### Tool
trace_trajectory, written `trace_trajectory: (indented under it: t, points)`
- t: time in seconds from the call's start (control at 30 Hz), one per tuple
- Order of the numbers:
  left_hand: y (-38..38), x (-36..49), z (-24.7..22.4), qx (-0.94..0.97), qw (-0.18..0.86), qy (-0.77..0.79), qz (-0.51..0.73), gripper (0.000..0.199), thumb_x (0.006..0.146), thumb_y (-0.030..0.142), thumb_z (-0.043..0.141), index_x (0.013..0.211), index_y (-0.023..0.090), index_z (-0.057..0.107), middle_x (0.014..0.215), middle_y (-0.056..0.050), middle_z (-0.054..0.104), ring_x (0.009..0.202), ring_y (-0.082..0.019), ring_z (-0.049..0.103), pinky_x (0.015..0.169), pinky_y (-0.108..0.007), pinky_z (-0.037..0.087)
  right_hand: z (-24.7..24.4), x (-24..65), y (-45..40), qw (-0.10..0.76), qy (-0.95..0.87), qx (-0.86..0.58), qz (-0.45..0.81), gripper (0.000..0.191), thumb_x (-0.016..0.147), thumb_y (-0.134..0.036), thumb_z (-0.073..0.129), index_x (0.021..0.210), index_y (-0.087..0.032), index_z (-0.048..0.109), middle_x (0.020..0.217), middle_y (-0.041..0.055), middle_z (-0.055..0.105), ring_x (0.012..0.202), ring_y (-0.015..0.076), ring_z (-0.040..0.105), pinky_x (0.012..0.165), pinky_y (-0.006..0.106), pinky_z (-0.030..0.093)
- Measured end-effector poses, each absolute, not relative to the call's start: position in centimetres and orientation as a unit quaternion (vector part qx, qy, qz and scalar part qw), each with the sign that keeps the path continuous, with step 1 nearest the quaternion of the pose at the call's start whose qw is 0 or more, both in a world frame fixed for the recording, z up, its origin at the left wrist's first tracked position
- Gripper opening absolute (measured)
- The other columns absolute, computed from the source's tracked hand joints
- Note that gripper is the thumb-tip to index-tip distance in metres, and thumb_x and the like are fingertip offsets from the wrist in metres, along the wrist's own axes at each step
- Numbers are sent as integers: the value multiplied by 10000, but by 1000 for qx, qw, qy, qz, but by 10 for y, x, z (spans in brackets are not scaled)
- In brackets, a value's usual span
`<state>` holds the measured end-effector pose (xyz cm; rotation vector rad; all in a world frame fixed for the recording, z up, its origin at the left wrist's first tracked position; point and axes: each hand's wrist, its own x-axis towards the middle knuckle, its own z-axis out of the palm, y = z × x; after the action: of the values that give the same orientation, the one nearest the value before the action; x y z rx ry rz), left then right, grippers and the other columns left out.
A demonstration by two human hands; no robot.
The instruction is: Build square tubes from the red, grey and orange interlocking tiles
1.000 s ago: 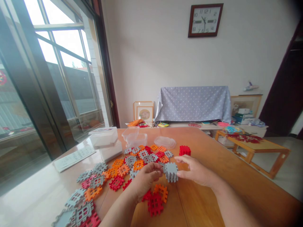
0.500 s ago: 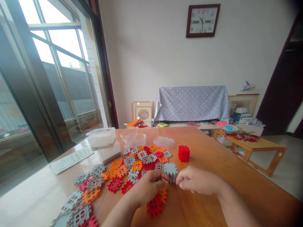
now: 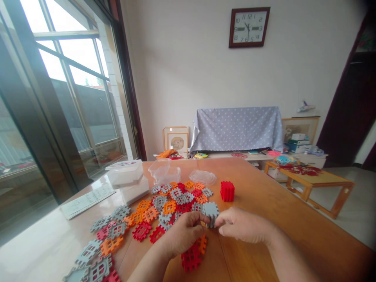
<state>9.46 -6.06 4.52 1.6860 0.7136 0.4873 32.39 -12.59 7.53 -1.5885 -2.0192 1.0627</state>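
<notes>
A stack of grey interlocking plastic building tiles (image 3: 210, 208) stands on the table between my hands. My left hand (image 3: 188, 231) has its curled fingers against the left near side of the stack, thumb bent below. At the right side, my right hand (image 3: 245, 225) touches the stack with bent fingertips. A red block of tiles (image 3: 227, 191) sits just beyond, apart from both hands. Loose red tiles (image 3: 190, 256) and an orange tile (image 3: 201, 243) lie near my left wrist, partly covered by it. Several grey, orange and red window-shaped tiles (image 3: 169, 207) spread out to the left.
Clear plastic tubs (image 3: 167, 175) and a clear lid (image 3: 202, 177) stand behind the tiles. White boxes (image 3: 133, 190) and a printed sheet (image 3: 88, 199) lie at the left. A low wooden table (image 3: 331, 180) stands at the right, beyond the wooden tabletop (image 3: 273, 203).
My right hand has moved slightly left, its fingertips now against the grey stack. My left hand stays at the stack's other side. The view has shifted a little.
</notes>
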Motion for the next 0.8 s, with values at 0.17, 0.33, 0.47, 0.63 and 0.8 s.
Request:
trace_trajectory:
  t: [0.17,0.33,0.47,0.63,0.8]
  points:
    - [-61,94,46,712,592,306,222,259,758,203,589,993,167,692,667,42,498,588,-97,371,562,-229,266,77,329,-129,186,-681,-586,399,149,791,-262,567,867,-188,672,625,-51,502,550,101,444,502,198,317]
    - [-56,97,44,673,584,356,282,193,730,173,571,909,172,644,700,26,566,608,-106,448,572,-230,301,74,343,-127,242,-647,-624,365,135,837,-264,511,838,-186,621,592,-48,519,571,113,498,554,205,355]
    - [-53,100,41,628,585,392,333,241,701,148,557,916,170,663,820,-25,664,736,-157,575,664,-255,403,59,351,-118,243,-629,-663,325,125,837,-246,484,820,-192,595,564,-55,496,548,115,463,548,219,333]
    - [-63,99,46,602,647,337,325,395,719,143,579,1076,191,741,1028,-67,732,1098,-251,613,978,-334,419,40,347,-110,189,-664,-673,265,116,794,-180,483,755,-194,591,582,-47,531,550,113,450,517,232,250]
    - [-76,99,62,623,681,270,273,391,769,172,573,1110,212,759,1127,-55,721,1143,-253,589,1104,-368,340,37,338,-107,159,-704,-659,212,121,777,-145,487,713,-192,580,632,-41,582,596,116,477,547,237,249]
